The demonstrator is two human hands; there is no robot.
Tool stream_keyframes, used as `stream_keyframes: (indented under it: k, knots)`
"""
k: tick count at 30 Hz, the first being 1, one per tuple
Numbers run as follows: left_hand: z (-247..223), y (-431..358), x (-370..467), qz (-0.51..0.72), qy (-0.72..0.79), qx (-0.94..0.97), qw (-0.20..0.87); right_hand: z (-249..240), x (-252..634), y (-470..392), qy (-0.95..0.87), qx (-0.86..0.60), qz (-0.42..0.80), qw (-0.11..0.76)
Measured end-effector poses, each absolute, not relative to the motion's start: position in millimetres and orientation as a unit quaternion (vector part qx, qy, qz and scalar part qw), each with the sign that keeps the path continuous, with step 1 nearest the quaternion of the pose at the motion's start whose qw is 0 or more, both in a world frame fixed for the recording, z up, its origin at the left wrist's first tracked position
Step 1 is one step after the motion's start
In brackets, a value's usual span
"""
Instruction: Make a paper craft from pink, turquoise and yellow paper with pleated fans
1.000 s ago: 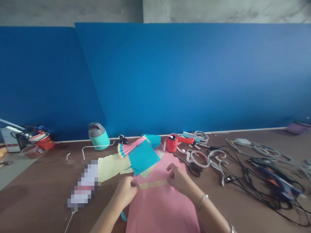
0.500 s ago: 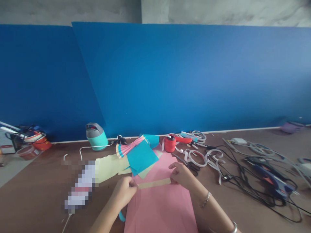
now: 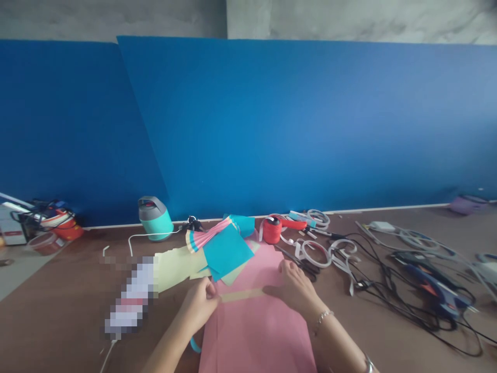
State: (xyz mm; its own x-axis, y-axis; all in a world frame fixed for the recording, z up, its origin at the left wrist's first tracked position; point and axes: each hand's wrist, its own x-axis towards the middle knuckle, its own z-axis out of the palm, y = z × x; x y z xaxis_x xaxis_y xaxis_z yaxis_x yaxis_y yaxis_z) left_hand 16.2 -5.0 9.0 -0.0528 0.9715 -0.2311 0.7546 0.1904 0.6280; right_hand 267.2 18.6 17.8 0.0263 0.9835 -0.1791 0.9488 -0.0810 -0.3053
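Note:
A pale tan paper strip (image 3: 243, 295) lies crosswise over a large sheet of pink paper (image 3: 260, 331). At the strip's left end, my left hand (image 3: 202, 300) is closed with thumb and fingertips pinched on it. My right hand (image 3: 297, 287) rests on the right end and the pink paper; its thumb reaches along the strip, apart from the bent fingers. Just beyond the strip are blue paper squares (image 3: 229, 254), a pleated striped paper fan (image 3: 209, 235) and pale yellow paper (image 3: 174, 267).
A blurred-out object (image 3: 132, 300) lies left of the pink paper. A teal-and-grey container (image 3: 156, 220) stands by the blue partition (image 3: 272, 124). To the right are a red roll (image 3: 272, 230), scissors (image 3: 306, 267), white coils (image 3: 316, 254), black cables (image 3: 388, 280) and a blue glue gun (image 3: 435, 287).
My right hand has gone from pinching the strip's right end to lying lower over it, with the thumb moved left along the strip. My left hand stays at the left end.

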Motion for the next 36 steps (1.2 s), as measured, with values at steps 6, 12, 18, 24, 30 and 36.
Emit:
stream_keyframes:
  k: [6, 12, 18, 24, 30, 36]
  knots:
    - [13.3, -5.7, 8.5, 0.193, 0.689, 0.598, 0.361, 5.8, 293.2, 34.1, -0.663, -0.706, 0.228, 0.099]
    - [52.2, -7.9, 14.6, 0.286, 0.652, 0.460, 0.531, 36.4, 262.4, 28.4, -0.647, -0.568, 0.385, 0.332]
    - [71.0, -9.5, 45.8, 0.288, 0.582, 0.535, 0.540, 65.5, 213.2, 0.2, -0.563, -0.409, 0.679, 0.232]
    - [73.6, -1.0, 60.3, 0.254, 0.579, 0.537, 0.559, 62.7, 210.5, 1.4, -0.639, -0.512, 0.515, 0.254]
    - [75.6, 4.0, 48.6, 0.251, 0.546, 0.622, 0.502, 62.0, 226.8, 12.0, -0.635, -0.505, 0.501, 0.303]
    - [57.6, 1.1, 26.7, 0.247, 0.572, 0.616, 0.482, 53.5, 247.0, 15.4, -0.610, -0.547, 0.501, 0.280]
